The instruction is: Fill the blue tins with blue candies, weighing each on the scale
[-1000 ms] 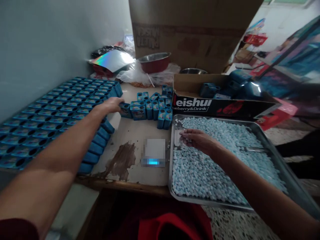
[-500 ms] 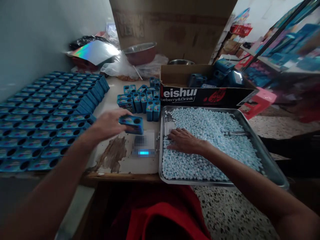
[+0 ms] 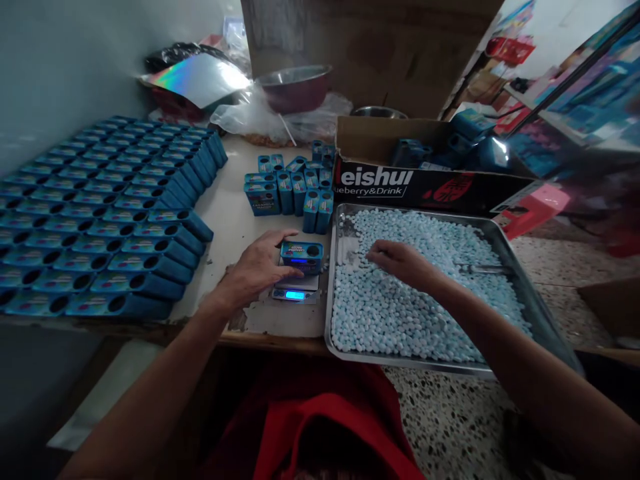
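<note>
On a small digital scale with a lit blue display stands a blue tin with a round hole in its top. My left hand grips the tin's left end, thumb along the front and fingers behind. Over a metal tray of small pale blue and white candies, my right hand is closed with its fingers curled together. What it holds, if anything, is hidden. Behind the scale several similar blue tins stand in a loose cluster.
Rows of blue tins fill the table's left side. A black-printed cardboard box with more tins sits behind the tray. A metal tool lies in the candies. Farther back are a bowl and plastic bags.
My left hand has brought the blue tin down and right onto the scale. My right hand, earlier spread on the candies, has curled closed and lifted slightly. The view has shifted a little.
</note>
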`<state>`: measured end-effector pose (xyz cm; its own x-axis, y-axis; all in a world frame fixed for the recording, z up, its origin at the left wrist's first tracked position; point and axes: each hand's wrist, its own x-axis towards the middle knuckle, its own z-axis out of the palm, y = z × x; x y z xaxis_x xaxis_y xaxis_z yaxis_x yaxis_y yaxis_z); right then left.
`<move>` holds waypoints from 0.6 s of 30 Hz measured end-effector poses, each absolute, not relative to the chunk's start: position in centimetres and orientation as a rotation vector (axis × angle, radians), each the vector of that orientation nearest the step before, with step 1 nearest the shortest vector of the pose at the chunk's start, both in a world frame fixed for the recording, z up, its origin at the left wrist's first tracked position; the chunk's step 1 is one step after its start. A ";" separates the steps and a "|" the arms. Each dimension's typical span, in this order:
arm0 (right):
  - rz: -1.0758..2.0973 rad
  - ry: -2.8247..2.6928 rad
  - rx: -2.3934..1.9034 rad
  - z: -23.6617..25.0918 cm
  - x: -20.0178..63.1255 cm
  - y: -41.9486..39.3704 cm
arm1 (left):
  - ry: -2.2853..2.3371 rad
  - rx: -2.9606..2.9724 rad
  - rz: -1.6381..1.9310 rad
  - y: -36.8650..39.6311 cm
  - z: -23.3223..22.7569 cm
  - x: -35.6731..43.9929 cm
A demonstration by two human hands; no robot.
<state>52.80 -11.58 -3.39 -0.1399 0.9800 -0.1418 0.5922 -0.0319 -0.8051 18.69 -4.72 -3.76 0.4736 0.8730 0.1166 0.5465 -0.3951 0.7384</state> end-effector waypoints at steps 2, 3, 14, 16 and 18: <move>1.338 -1.242 -1.563 -3.3 52.9 -11.4 | 1.209 2.044 0.671 -5.1 -3.9 18.1; 1.449 -1.062 -1.515 -3.2 53.0 -11.3 | 1.226 2.021 0.677 -5.2 -4.1 17.8; 1.743 -0.420 -0.982 -3.1 52.2 -13.0 | 1.157 1.986 0.735 -5.0 -4.0 17.2; 1.762 -0.360 -0.908 -3.1 51.8 -12.9 | 1.154 2.000 0.771 -5.2 -3.7 17.4; 1.778 -0.276 -0.827 -2.9 51.5 -12.5 | 1.149 2.014 0.820 -5.5 -3.4 17.6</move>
